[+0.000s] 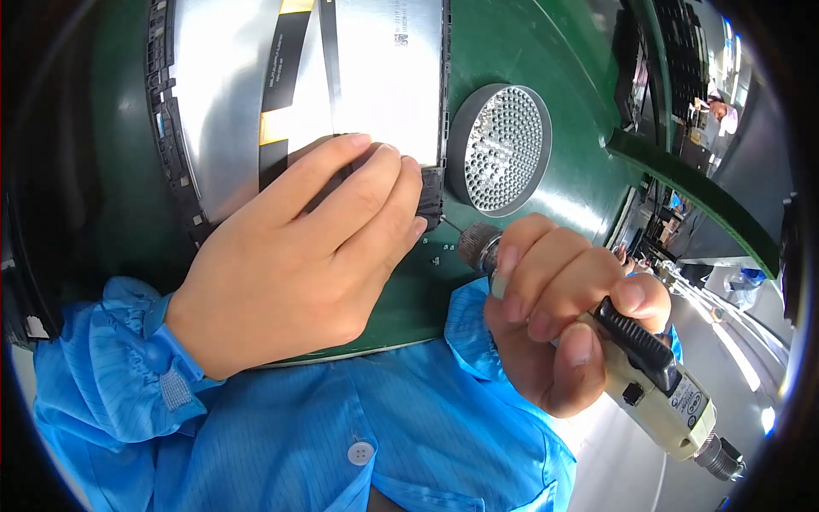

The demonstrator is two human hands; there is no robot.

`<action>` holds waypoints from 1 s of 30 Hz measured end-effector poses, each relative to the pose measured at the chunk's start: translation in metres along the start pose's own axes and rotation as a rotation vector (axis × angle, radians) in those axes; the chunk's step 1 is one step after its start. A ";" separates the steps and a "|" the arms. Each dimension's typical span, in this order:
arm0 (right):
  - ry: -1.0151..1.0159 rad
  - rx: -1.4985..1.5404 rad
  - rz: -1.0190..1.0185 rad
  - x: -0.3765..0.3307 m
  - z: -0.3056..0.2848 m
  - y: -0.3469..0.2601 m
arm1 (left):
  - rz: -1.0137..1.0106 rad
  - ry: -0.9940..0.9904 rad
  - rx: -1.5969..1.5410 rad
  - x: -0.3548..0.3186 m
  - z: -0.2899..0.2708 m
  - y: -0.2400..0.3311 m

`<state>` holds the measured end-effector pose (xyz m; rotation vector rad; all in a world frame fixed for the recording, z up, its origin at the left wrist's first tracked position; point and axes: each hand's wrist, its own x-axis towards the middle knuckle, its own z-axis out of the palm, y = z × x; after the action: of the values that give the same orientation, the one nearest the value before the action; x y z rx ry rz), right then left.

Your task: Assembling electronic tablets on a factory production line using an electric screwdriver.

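An opened tablet-like device point(388, 94) lies on the green work surface, showing silver battery panels inside a black frame. My left hand point(316, 239) lies over its near end, fingers stretched across the frame and panels. The left thumb is hidden. In my right hand point(563, 299) is a beige electric screwdriver point(657, 401) with a black lever, my fingers wrapped round its body. Its knurled metal nose point(478, 245) points up-left, and the thin bit reaches the device's near right corner point(432, 205), close to my left little finger. Whether the tip touches a screw cannot be made out.
Right of the device stands a round grey dish point(503, 149) with a plate of many small metal dots or holes. A few tiny loose screws point(437, 260) lie near the screwdriver nose. A curved green strip point(691, 183) and racks point(682, 68) are farther right.
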<state>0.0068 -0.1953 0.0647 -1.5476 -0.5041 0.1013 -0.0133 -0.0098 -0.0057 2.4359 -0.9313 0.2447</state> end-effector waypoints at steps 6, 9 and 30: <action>-0.017 0.004 -0.033 0.002 0.000 0.005 | 0.000 -0.010 -0.012 0.000 -0.001 0.000; -0.032 -0.005 -0.045 0.002 -0.002 0.006 | 0.007 -0.013 -0.004 0.000 0.000 0.001; -0.010 -0.001 -0.109 0.002 -0.002 0.012 | 0.017 -0.022 0.013 0.002 0.000 0.000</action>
<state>0.0125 -0.1961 0.0534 -1.5180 -0.5947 0.0251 -0.0122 -0.0110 -0.0050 2.4483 -0.9628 0.2306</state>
